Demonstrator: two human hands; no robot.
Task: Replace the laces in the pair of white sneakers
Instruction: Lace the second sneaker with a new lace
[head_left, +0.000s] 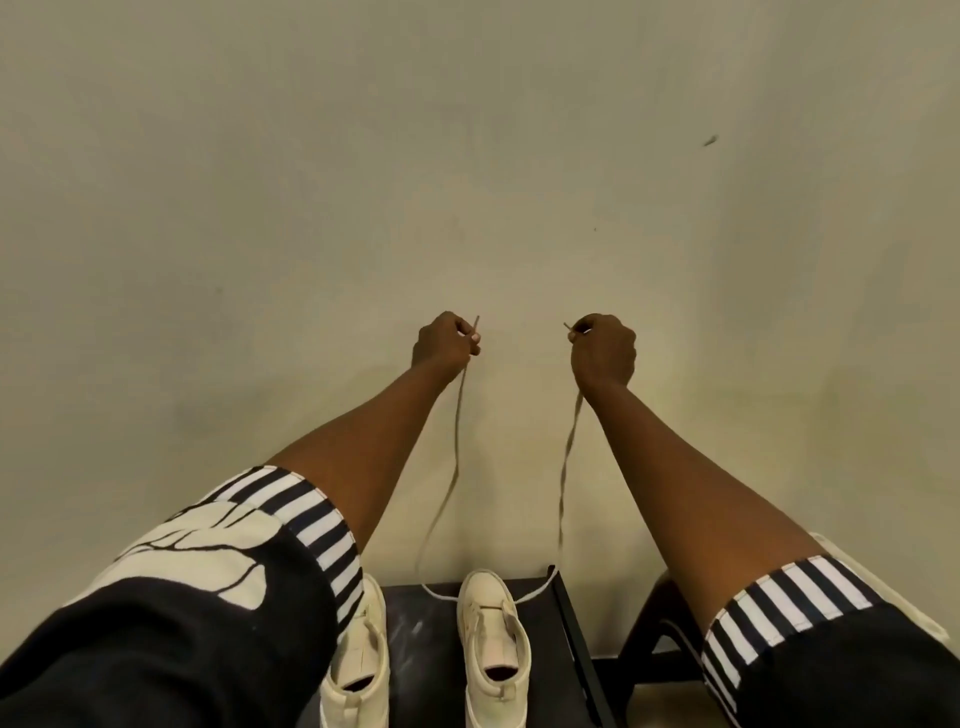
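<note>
Two white sneakers stand on a dark table (421, 649) at the bottom of the view. The right sneaker (493, 644) has a white lace (456, 467) threaded through its front eyelets. Both lace ends rise high in front of the wall. My left hand (444, 343) pinches one end, my right hand (602, 348) pinches the other, arms stretched up and apart. The left sneaker (358, 660) has no lace that I can see and is partly hidden by my left sleeve.
A plain beige wall (467, 156) fills most of the view. A dark brown stool (654, 623) stands to the right of the table. My black sleeves with striped cuffs cover the lower corners.
</note>
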